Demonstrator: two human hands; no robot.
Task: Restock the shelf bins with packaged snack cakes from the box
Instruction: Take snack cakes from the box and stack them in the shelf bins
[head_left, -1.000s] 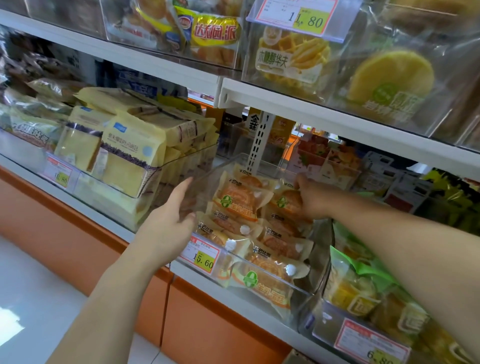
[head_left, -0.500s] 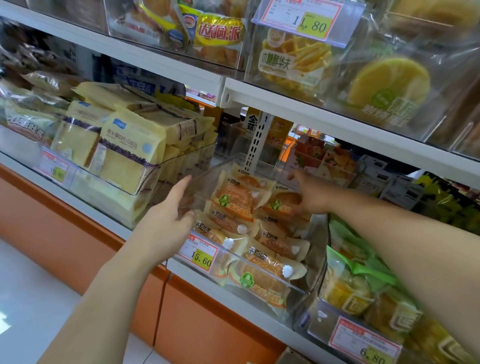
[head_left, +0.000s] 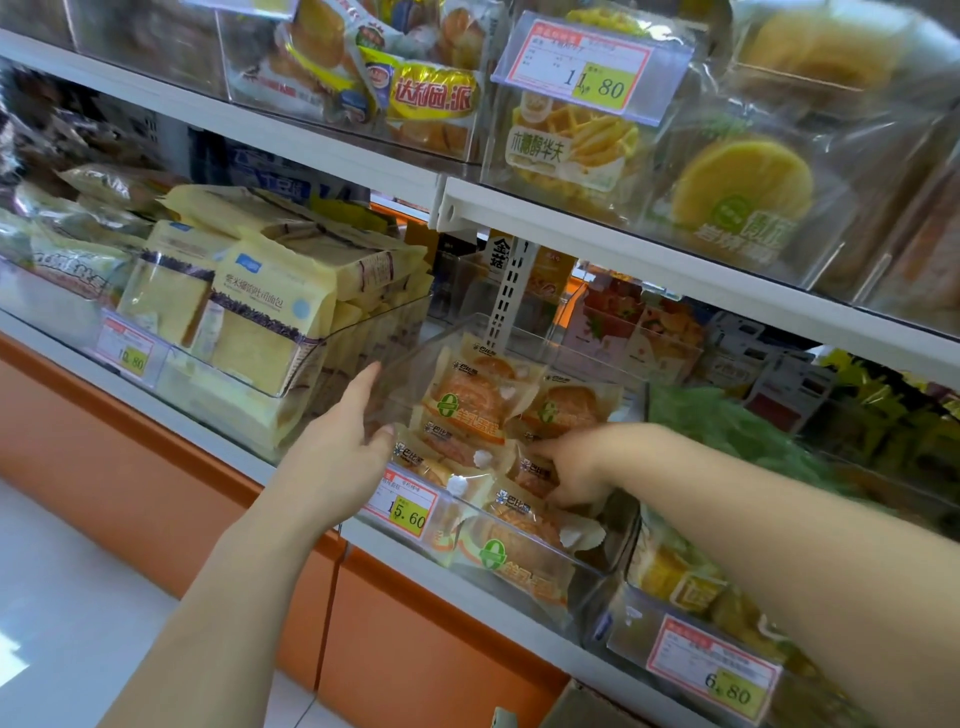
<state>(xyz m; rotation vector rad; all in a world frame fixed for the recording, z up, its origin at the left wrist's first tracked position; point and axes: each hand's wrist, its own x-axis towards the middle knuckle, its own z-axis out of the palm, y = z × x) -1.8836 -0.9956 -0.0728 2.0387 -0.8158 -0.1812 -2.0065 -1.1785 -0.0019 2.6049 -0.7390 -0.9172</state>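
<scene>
A clear plastic bin (head_left: 415, 358) sits tilted on the middle shelf, holding several orange snack cake packs (head_left: 467, 410) with green round logos. My left hand (head_left: 337, 457) grips the bin's left wall near the front corner, thumb inside and fingers up along the outside. Reaching in from the right, my right hand (head_left: 571, 462) is inside the bin. Its fingertips rest on the front packs, the index finger pointing left. No pack is plainly held.
A price tag (head_left: 408, 506) reading 15.60 hangs on the bin's front. Yellow bread packs (head_left: 260, 322) fill the bin to the left, and green-yellow packs (head_left: 727, 431) the bin to the right. The upper shelf (head_left: 571, 223) overhangs closely. A cardboard edge (head_left: 587, 706) shows at the bottom.
My right hand has drawn back from the packs at the rear of the bin to those near its front. My left hand has stayed on the bin's left wall.
</scene>
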